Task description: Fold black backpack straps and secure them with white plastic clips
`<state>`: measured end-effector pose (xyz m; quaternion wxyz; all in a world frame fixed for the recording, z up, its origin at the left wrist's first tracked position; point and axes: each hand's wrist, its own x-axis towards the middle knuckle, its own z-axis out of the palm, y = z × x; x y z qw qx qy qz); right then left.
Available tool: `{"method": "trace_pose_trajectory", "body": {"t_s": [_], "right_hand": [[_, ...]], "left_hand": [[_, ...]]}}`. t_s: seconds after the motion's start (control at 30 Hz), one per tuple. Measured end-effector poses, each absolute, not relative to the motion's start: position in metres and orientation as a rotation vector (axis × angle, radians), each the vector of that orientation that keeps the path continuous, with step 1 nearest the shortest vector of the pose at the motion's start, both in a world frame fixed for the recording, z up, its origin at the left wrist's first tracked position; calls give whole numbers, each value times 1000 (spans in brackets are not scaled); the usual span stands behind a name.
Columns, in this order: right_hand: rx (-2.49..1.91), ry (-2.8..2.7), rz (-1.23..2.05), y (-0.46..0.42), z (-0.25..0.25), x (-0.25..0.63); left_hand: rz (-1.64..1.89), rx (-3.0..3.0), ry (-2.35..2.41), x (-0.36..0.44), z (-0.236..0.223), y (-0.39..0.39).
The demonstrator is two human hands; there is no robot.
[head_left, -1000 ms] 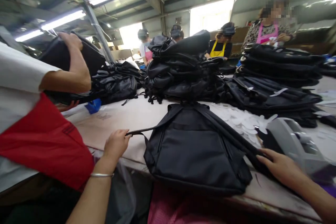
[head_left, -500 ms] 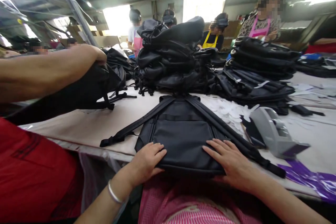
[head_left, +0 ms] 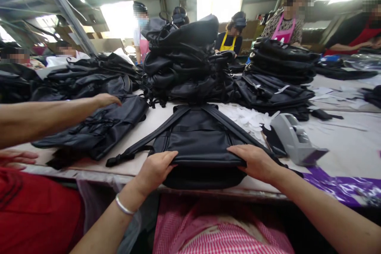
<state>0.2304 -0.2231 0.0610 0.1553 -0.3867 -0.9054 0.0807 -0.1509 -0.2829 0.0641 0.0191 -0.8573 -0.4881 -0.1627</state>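
In front of me a black backpack (head_left: 199,145) lies on the table, its two shoulder straps facing up and spread to either side. Its bottom end points towards me and overhangs the table's front edge. My left hand (head_left: 157,168) grips the near left corner, thumb below and fingers on top. The near right corner is pinched the same way by my right hand (head_left: 253,160). Between both hands the bottom panel of the bag shows.
Tall piles of black backpacks (head_left: 184,59) stand behind. A grey tape dispenser (head_left: 293,139), white paper pieces (head_left: 247,119) and purple plastic (head_left: 339,184) lie to the right. At left, a co-worker's arm (head_left: 59,117) reaches over another black backpack (head_left: 119,127). Several people work across the table.
My hands have gone from lying on the backpack's panel to gripping its near corners, and its bottom edge is lifted. The co-worker's black bag at left now lies flat on the table.
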Motion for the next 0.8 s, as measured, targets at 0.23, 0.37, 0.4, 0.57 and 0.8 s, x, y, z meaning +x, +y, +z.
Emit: {"method": "trace_pose_trajectory", "body": {"t_s": [0.23, 0.37, 0.4, 0.57, 0.8], "right_hand": [[-949, -2679, 368, -212, 53, 249], [-1005, -2650, 384, -204, 56, 249], [-1021, -2647, 375, -204, 56, 249], [-1110, -2474, 91, -238, 50, 255], [-835, -2481, 180, -317, 34, 220]], "left_hand": [[-338, -2598, -1598, -152, 60, -296], [-202, -2673, -1563, -83, 89, -289], [-226, -2714, -1525, -58, 92, -286], [-224, -2829, -1471, 34, 77, -265], [-173, -2906, -1481, 34, 83, -250]]}}
